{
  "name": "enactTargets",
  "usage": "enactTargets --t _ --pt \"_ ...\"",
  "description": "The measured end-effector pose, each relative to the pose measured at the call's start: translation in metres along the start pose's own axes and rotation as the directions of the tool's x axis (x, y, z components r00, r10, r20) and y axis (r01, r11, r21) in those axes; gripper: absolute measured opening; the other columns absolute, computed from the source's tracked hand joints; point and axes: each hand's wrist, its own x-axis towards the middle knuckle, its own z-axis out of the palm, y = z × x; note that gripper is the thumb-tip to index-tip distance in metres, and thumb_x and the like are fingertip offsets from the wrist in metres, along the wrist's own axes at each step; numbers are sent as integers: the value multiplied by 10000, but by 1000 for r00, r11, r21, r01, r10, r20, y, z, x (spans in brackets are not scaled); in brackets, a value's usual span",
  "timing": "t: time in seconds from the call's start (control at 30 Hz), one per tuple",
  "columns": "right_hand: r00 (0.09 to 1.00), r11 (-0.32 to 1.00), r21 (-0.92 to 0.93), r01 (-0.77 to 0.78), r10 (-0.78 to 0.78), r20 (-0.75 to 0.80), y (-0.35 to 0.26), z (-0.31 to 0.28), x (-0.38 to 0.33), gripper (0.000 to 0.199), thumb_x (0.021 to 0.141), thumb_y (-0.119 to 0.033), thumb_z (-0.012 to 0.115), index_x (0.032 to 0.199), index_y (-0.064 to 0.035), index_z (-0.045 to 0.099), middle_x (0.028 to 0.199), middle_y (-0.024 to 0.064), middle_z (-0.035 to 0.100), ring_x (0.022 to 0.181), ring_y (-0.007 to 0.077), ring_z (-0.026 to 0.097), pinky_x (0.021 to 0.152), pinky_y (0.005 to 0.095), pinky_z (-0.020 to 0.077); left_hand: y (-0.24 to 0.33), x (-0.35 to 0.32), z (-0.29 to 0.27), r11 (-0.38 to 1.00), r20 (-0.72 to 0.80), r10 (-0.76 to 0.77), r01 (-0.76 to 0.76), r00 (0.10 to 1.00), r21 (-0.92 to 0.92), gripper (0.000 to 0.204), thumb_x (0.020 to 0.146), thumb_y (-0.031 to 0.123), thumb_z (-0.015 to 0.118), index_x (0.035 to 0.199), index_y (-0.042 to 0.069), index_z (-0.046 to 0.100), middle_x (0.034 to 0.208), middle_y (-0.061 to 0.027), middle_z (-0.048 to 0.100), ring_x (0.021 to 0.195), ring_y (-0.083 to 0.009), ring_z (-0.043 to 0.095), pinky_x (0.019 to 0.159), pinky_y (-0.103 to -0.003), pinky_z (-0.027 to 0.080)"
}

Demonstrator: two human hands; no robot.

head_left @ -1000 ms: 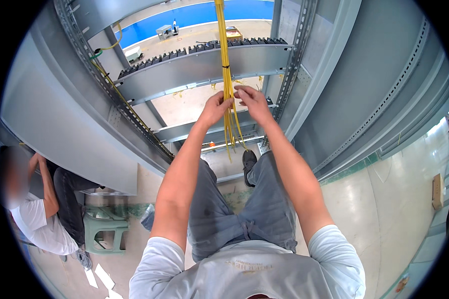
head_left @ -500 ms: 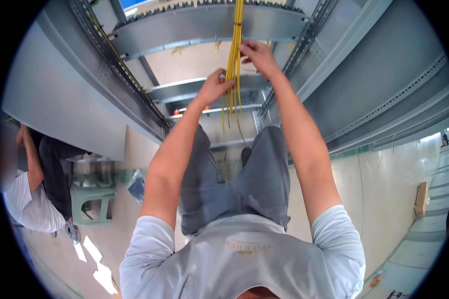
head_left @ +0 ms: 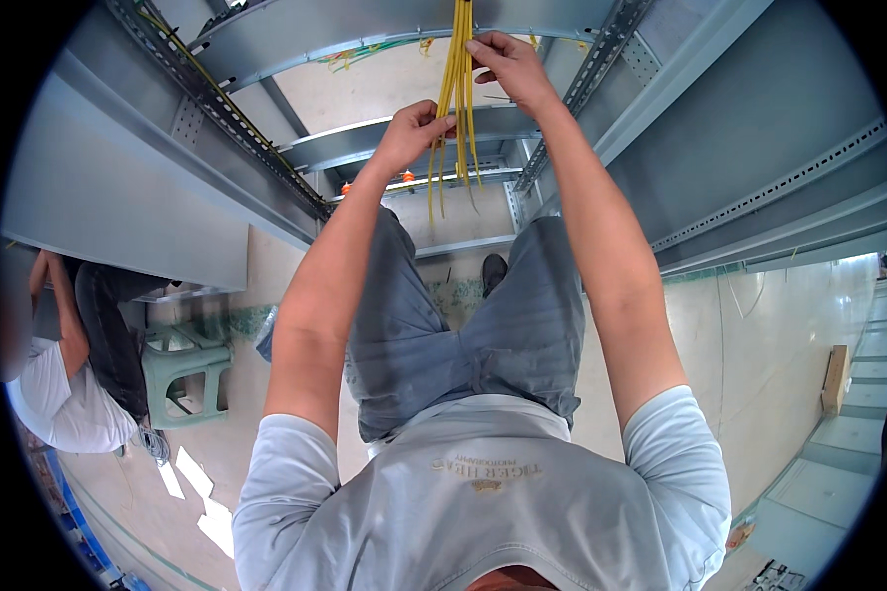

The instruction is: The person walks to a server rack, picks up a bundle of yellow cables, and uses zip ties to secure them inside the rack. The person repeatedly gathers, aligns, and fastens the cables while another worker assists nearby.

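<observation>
A bundle of thin yellow wires (head_left: 460, 74) hangs down from the top of the view inside a grey metal cabinet frame. Its lower ends fan out loose above the cabinet's bottom. My left hand (head_left: 412, 136) is closed on wires at the left side of the bundle, thumb across them. Higher up, on the right side, my right hand (head_left: 512, 71) pinches at the bundle's edge between thumb and fingers. How many wires each hand grips cannot be told.
Grey crossbars (head_left: 350, 145) span the cabinet, between slotted uprights (head_left: 601, 64). Small orange-topped parts (head_left: 408, 176) sit low inside. At left another person (head_left: 69, 394) works beside a green stool (head_left: 189, 374). A cardboard box (head_left: 835, 379) stands far right.
The whole view has shifted, so the cabinet, wires and both hands appear higher in the picture. Both hands stay at the wires, and more of my shoe shows.
</observation>
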Motion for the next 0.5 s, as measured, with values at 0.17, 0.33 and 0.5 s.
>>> enactTargets --t 0.17,0.33,0.5 --pt "1000 1000 -12 16 -16 -26 1 -2 -3 325 982 -300 689 1127 -9 700 988 39 717 909 129 671 728 290 561 0 -1 -2 996 80 -79 74 994 55 287 1021 326 656 1040 40 671 969 -43 722 935 -139 696 807 -325 542" --pt "1000 1000 15 -6 6 -12 4 -2 -2 333 987 -306 685 1144 -12 695 1010 40 712 913 128 669 737 290 560 1 -7 3 990 91 -138 136 986 24 329 1040 374 617 1066 52 676 1001 -44 714 983 -143 681 865 -343 559" --pt "1000 1000 -13 -1 1 5 6 -5 0 324 1009 -338 660 1151 -47 673 1028 12 702 958 112 662 778 275 548 1 -10 3 990 89 -140 143 986 -20 347 1050 380 597 1064 45 686 982 -45 699 971 -138 654 922 -363 566"
